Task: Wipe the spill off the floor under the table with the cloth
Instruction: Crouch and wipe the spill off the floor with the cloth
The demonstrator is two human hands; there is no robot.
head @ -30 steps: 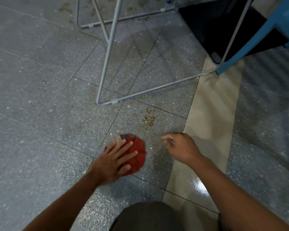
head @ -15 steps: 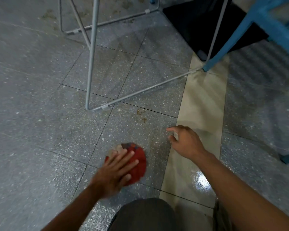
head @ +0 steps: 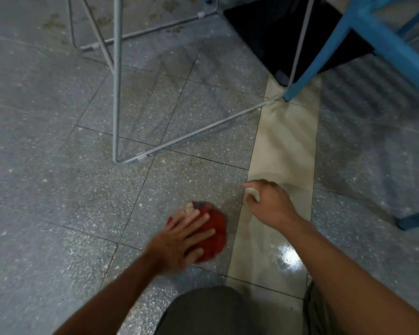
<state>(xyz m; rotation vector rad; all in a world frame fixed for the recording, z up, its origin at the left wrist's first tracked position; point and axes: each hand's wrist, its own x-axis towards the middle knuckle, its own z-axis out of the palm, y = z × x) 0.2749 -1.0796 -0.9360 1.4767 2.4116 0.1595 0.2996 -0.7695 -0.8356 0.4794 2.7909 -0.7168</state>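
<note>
- Grey speckled floor tiles (head: 46,165), crossed by a glossy cream strip (head: 286,146) catching a glare (head: 289,258).
- Thin grey metal table legs (head: 116,93) stand near a blue frame (head: 317,64) and black mat (head: 264,32).

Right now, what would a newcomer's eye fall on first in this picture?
The bright red cloth stands out first, pressed flat to the grey floor under the left hand near the bottom centre. Just beyond it stands the thin metal table frame, with a few brown specks on the tile near its foot. A blue leg slants in at the upper right.
</note>
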